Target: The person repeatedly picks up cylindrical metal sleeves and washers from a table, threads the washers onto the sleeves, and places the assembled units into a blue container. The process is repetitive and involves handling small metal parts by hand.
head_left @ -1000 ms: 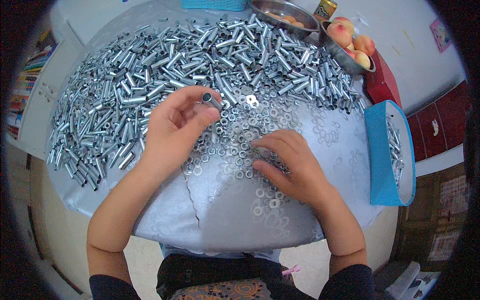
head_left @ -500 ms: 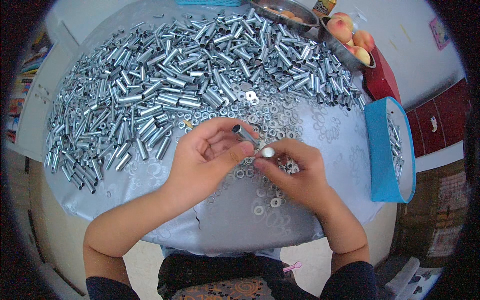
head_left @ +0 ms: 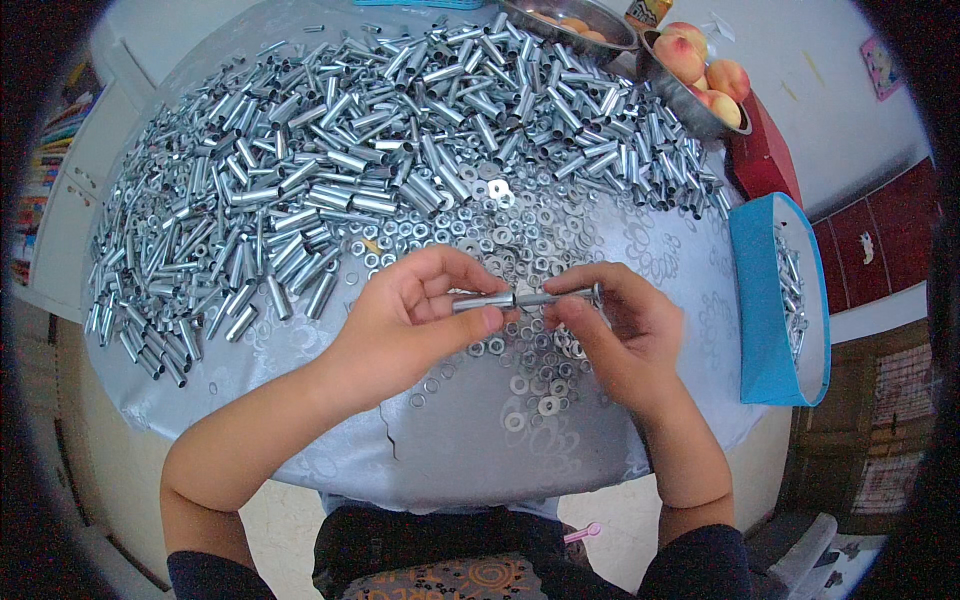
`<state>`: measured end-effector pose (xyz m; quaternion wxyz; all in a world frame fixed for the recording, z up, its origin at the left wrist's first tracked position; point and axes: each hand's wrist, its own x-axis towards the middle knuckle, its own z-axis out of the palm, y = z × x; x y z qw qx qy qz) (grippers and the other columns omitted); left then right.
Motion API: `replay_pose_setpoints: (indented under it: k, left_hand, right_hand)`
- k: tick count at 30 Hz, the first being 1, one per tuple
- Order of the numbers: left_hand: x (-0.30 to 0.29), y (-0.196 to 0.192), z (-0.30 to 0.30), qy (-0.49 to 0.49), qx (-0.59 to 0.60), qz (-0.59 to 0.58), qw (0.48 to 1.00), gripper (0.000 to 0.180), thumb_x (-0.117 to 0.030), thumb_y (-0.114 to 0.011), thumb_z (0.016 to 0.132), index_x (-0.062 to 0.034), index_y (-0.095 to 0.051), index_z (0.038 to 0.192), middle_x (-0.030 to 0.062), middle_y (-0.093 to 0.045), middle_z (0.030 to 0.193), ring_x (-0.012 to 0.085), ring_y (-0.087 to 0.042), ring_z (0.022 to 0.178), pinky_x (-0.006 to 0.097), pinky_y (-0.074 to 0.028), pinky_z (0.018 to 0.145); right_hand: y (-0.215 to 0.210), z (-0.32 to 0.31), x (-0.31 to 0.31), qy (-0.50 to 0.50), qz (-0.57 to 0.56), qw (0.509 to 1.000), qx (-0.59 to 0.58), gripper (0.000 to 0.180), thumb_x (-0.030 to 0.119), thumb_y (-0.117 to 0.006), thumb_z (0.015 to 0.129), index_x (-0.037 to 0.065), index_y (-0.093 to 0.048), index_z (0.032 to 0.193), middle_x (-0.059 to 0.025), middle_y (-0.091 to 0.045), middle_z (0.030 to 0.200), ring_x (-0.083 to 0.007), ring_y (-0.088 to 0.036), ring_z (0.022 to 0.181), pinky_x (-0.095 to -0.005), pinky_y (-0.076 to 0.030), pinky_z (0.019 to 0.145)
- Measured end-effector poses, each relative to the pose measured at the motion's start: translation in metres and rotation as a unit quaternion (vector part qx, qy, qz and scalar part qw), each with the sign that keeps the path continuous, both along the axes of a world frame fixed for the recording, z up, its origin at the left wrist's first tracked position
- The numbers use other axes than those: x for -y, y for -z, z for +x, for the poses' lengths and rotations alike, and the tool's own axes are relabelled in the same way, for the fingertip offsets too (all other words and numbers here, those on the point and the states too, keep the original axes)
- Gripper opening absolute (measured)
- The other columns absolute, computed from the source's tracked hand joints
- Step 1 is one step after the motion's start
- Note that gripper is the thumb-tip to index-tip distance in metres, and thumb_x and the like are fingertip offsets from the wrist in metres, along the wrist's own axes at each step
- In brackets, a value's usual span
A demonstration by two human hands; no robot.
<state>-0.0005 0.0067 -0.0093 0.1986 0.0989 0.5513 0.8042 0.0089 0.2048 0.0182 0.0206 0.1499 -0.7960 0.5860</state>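
My left hand (head_left: 390, 315) pinches a short shiny metal tube (head_left: 484, 303) between thumb and fingers, lying nearly level. In my right hand (head_left: 635, 330) is a bolt (head_left: 532, 299), gripped near its wide round head (head_left: 598, 295). The bolt's narrow end meets the tube's right mouth in line with it; how far inside it sits, I cannot tell. Below and beyond both hands lie loose flat washers (head_left: 549, 405) and small nuts (head_left: 415, 231). A large heap of metal tubes (head_left: 350, 165) spreads past my hands to the left and far side.
A blue fabric bin (head_left: 757, 300) with metal parts inside stands at the right edge of the cloth-covered table (head_left: 330, 440). At the far right are a metal bowl of peaches (head_left: 690, 108), another metal bowl (head_left: 625, 45), a can (head_left: 648, 12) and a red box (head_left: 762, 165).
The tube in my left hand has turned from slanted to level. My right hand has turned the bolt sideways, so its narrow end now meets the tube.
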Motion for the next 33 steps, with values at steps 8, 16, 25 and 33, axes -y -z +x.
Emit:
replay_pose_setpoints:
  k: [8,16,25,33]
  left_hand:
    - [-0.001,-0.002,0.003,0.016,-0.006,-0.001,1.000,0.023,0.001,-0.061,0.077,0.0000,-0.049,0.096,0.0104,-0.057,0.098,0.0155,-0.057,0.091,0.026,-0.047,0.079]
    - [-0.003,-0.008,0.008,0.017,-0.065,-0.057,0.996,0.025,-0.003,-0.062,0.079,-0.0024,-0.048,0.100,0.0069,-0.056,0.098,0.0133,-0.054,0.095,0.026,-0.044,0.080]
    - [-0.006,-0.010,0.011,0.040,-0.078,-0.048,0.995,0.027,-0.008,-0.058,0.083,0.0021,-0.047,0.105,0.0066,-0.056,0.096,0.0120,-0.054,0.091,0.024,-0.043,0.080]
    - [-0.007,-0.013,0.012,0.027,-0.075,-0.010,0.997,0.029,-0.010,-0.049,0.088,0.0014,-0.046,0.115,0.0069,-0.057,0.097,0.0103,-0.054,0.087,0.023,-0.042,0.079]
  right_hand:
    - [-0.005,0.001,0.001,-0.039,-0.059,0.993,0.096,0.018,0.010,-0.056,0.084,0.002,-0.058,0.100,-0.0059,-0.062,0.081,-0.0102,-0.059,0.076,-0.0223,-0.045,0.066]
    - [-0.009,-0.002,0.000,-0.092,-0.114,0.982,0.120,0.026,0.015,-0.050,0.088,0.001,-0.054,0.110,-0.0052,-0.060,0.078,-0.0098,-0.057,0.071,-0.0224,-0.044,0.068]
    - [-0.006,-0.006,0.003,-0.200,0.143,0.968,-0.060,0.044,0.024,-0.048,0.087,0.003,-0.042,0.125,-0.0177,-0.051,0.110,-0.0282,-0.049,0.099,-0.0372,-0.039,0.084]
    - [-0.005,-0.010,-0.003,-0.150,0.240,0.941,-0.184,0.064,0.037,-0.054,0.077,0.005,-0.035,0.129,-0.0200,-0.049,0.111,-0.0361,-0.046,0.100,-0.0417,-0.034,0.089]
